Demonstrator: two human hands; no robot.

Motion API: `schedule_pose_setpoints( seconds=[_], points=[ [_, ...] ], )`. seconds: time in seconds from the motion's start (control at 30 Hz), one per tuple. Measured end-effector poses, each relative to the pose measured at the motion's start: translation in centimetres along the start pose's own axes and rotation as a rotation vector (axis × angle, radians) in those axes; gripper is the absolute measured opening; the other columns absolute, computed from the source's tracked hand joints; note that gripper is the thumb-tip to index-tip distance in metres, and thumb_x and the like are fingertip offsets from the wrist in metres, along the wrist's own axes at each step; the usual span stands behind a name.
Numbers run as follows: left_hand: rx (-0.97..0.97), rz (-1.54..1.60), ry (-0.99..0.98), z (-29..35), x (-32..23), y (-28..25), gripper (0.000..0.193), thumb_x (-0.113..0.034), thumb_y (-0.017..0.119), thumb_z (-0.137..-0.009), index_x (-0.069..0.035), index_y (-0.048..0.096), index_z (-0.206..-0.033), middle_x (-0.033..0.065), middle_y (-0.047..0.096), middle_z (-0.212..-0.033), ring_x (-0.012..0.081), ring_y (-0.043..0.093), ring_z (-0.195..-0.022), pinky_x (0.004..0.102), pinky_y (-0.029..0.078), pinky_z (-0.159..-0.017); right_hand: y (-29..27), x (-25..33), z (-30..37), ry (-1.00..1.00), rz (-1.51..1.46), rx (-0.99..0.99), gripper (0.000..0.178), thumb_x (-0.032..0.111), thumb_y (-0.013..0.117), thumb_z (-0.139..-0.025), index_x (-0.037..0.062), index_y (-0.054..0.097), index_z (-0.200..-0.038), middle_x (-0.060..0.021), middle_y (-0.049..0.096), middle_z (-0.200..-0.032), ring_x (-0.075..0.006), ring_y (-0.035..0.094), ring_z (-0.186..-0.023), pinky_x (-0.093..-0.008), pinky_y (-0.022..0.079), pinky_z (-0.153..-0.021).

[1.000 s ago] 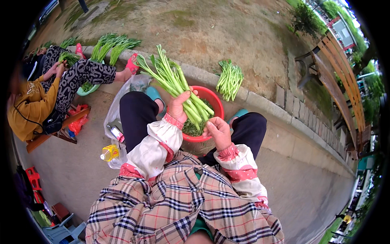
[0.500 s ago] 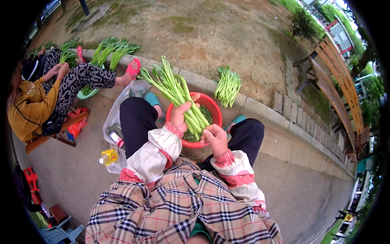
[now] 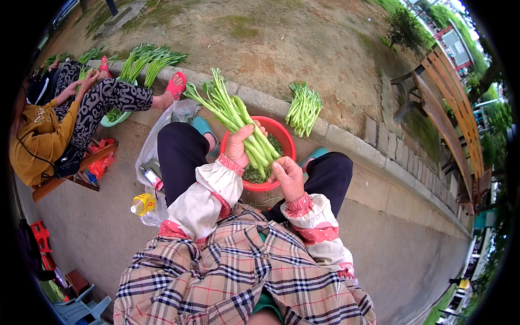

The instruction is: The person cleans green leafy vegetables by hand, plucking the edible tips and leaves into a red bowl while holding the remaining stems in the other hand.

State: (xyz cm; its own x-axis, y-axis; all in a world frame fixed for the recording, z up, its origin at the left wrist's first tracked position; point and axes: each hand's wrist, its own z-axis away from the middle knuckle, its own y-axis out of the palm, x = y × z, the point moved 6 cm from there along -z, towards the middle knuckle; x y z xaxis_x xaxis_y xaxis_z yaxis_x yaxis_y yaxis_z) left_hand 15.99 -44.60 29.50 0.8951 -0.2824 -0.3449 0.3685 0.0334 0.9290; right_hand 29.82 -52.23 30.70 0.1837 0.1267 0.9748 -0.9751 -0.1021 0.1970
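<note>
A bunch of long green leafy vegetable stalks (image 3: 228,109) slants across the middle of the view, leafy tops toward the far left and thick cut ends toward me. Wrapped round its lower middle, my left hand (image 3: 238,144) is closed on it. My right hand (image 3: 287,176) pinches at the stalk ends, thumb against fingers; whether a piece is between them is too small to tell. Under the bunch stands a red basin (image 3: 291,143) between my feet, with chopped green bits (image 3: 253,175) inside, partly hidden by my hands and the stalks.
Another stalk bunch (image 3: 304,110) lies on the stone curb (image 3: 346,138) beyond the basin. A plastic bag (image 3: 154,142), a phone (image 3: 154,177) and a yellow-labelled bottle (image 3: 143,205) are by my left leg. A co-worker (image 3: 46,135) sits at left; a wooden bench (image 3: 447,116) stands right.
My hands and the bunch have shifted only slightly, with my right fingertips still at the stalk ends. The co-worker's hands have moved apart and upward over their lap.
</note>
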Motion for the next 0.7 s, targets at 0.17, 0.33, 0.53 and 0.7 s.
schedule_pose_setpoints(
  seconds=[0.17,0.33,0.53,0.7],
  points=[
    [0.024,-0.074,0.146,-0.5,-2.1,1.2,0.019,-0.008,0.064,-0.082,-0.004,0.055,-0.099,0.0070,0.062,-0.090,0.0215,0.063,-0.082,0.0386,0.054,-0.076,0.8,-0.2,0.6,0.034,0.076,0.153,0.020,0.021,0.055,-0.093,0.0006,0.054,-0.093,-0.0019,0.058,-0.070,-0.0080,0.055,-0.061,-0.0222,0.046,-0.058],
    [-0.005,-0.144,0.225,-0.3,-2.1,1.9,0.016,-0.007,0.063,-0.081,-0.001,0.057,-0.095,0.0119,0.063,-0.083,0.0227,0.064,-0.075,0.0353,0.055,-0.066,2.1,-0.4,0.9,0.082,0.062,0.259,0.023,0.021,0.053,-0.094,-0.0010,0.056,-0.097,-0.0034,0.061,-0.072,-0.0092,0.057,-0.065,-0.0228,0.047,-0.061],
    [0.005,-0.137,0.238,0.0,-1.6,2.1,0.017,-0.005,0.063,-0.080,0.000,0.057,-0.096,0.0110,0.063,-0.084,0.0224,0.064,-0.076,0.0364,0.055,-0.067,1.8,-0.6,1.0,0.070,0.042,0.191,0.019,0.017,0.053,-0.093,-0.0006,0.058,-0.088,-0.0027,0.059,-0.068,-0.0090,0.056,-0.061,-0.0225,0.047,-0.059],
    [-0.021,-0.097,0.217,0.2,-1.2,1.8,0.019,-0.005,0.064,-0.080,-0.001,0.057,-0.098,0.0098,0.062,-0.085,0.0227,0.064,-0.079,0.0381,0.054,-0.075,0.9,-0.4,1.0,0.027,0.051,0.103,0.016,0.014,0.053,-0.093,-0.0002,0.058,-0.088,-0.0020,0.058,-0.067,-0.0087,0.056,-0.060,-0.0220,0.046,-0.058]
  ],
)
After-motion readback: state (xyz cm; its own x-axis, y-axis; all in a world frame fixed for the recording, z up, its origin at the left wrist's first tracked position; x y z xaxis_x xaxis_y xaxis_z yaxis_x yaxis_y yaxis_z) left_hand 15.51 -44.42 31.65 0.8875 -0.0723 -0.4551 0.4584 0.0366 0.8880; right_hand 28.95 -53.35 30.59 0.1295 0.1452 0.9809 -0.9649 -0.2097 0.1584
